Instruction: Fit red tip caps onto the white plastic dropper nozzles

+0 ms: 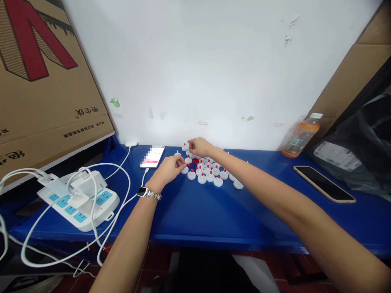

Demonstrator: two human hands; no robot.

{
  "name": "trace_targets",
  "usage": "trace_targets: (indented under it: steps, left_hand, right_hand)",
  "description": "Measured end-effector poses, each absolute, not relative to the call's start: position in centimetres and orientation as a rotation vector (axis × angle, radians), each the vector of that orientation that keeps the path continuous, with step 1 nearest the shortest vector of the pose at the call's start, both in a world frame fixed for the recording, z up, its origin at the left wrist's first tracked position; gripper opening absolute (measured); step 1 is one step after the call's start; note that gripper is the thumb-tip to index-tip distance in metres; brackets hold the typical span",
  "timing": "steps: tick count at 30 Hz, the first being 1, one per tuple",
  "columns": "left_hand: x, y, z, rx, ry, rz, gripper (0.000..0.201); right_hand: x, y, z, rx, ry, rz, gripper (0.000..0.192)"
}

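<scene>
Both my forearms stretch over the blue surface [195,211] toward a cluster of small white plastic caps with red tips [207,171] near the white wall. My left hand [169,169], silver wristwatch [148,193] on its wrist, has its fingers pinched on a small white cap [177,154]. My right hand [198,145] has fingers pinched around a tiny red piece [188,142] at the cluster's far edge.

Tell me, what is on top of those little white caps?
Most white caps carry a small red plug on top. Loose red plugs lie among them. The right hand and left hand cover some caps, so those tops stay hidden.
</scene>
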State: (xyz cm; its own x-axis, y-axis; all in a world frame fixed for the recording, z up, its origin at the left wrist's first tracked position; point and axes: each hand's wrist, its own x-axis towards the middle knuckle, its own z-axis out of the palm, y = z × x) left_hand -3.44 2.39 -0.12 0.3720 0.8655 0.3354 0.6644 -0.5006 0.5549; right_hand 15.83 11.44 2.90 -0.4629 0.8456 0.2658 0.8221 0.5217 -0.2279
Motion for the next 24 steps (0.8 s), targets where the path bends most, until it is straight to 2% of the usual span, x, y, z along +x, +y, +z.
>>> trace_targets:
  steps: [13,20,24]
  left_hand:
    - [-5.1,3.0,-0.3,2.218,1.678,0.899,0.015]
    - [-5.3,3.2,-0.5,2.148,1.825,0.867,0.013]
    - [-5.1,3.0,-0.4,2.157,1.835,0.873,0.015]
  right_hand:
    - [15.6,11.3,2.9,-1.479,-2.432,0.107,0.007]
    - [11.9,12.0,3.2,-1.407,-2.444,0.089,0.025]
    - [10.1,12.1,2.7,-1.398,-2.425,0.192,0.012]
